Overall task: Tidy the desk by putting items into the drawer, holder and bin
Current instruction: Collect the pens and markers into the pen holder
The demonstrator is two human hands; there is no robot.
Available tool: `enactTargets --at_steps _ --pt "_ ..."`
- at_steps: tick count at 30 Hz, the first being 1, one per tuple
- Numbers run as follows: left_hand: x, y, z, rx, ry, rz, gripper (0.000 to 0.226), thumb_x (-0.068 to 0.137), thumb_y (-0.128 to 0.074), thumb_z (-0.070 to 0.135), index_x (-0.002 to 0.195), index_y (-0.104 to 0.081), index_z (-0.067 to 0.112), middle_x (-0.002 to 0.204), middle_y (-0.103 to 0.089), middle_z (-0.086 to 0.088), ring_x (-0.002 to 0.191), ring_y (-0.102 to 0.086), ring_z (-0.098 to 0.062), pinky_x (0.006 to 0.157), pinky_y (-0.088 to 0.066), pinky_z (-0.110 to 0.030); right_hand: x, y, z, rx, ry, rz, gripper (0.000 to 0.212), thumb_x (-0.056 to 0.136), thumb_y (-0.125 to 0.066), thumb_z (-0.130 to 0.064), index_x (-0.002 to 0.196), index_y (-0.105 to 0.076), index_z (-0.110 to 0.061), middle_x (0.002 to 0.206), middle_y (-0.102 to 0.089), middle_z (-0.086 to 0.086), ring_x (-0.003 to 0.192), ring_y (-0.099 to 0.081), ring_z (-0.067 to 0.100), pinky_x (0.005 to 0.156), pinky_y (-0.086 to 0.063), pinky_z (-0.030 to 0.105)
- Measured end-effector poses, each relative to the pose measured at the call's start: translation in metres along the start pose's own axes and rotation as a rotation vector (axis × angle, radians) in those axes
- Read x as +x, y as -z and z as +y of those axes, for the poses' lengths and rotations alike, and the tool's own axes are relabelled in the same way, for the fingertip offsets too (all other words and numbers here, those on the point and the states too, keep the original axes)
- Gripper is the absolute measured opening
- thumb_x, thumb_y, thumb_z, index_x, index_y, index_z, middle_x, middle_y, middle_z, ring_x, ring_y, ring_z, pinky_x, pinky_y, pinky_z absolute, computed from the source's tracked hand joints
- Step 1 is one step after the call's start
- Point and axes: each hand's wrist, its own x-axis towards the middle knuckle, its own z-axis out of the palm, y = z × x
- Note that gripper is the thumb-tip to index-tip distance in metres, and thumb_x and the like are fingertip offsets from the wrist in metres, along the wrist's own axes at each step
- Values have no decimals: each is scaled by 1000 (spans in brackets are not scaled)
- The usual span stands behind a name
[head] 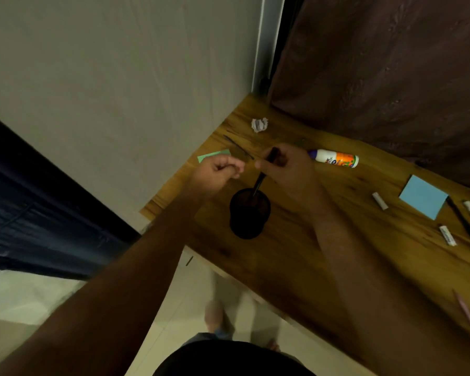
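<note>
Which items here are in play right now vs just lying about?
In play:
- right hand, gripping a black pen
- black mesh holder, pen tip at its mouth
- left hand, fist curled, contents unclear

Lying about on the desk:
- glue bottle
- crumpled paper
- blue sticky pad
- green note

Dim warm light, motion blur, wide-angle distortion
</note>
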Motion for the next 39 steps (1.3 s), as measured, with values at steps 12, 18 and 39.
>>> enactTargets --at_steps 12,18,39 --pt "-46 -9 -46 221 90 -423 99 68 -85 31 148 -27 27 142 -34 19 132 -35 -2 103 -34 -14 -15 -15 27 -324 -40 -152 10 82 -75 -24 90 -69 -23 92 -63 -8 87 -57 5 67 -42 16" --pt "-47 -34 -51 323 100 -180 110 55 -91 41 144 -26 31 141 -44 10 129 -42 -10 105 -42 -32 -8 -14 23 -380 30 -233 17 82 -74 -31 94 -66 -21 91 -61 -9 84 -55 2 68 -41 19" --pt "-60 -61 -47 81 312 348 101 55 -90 30 139 -35 30 133 -54 15 127 -48 -11 107 -43 -39 143 -59 73 -919 9 -273 38 94 -60 -35 115 -65 -4 119 -65 15 111 -62 30 85 -50 33"
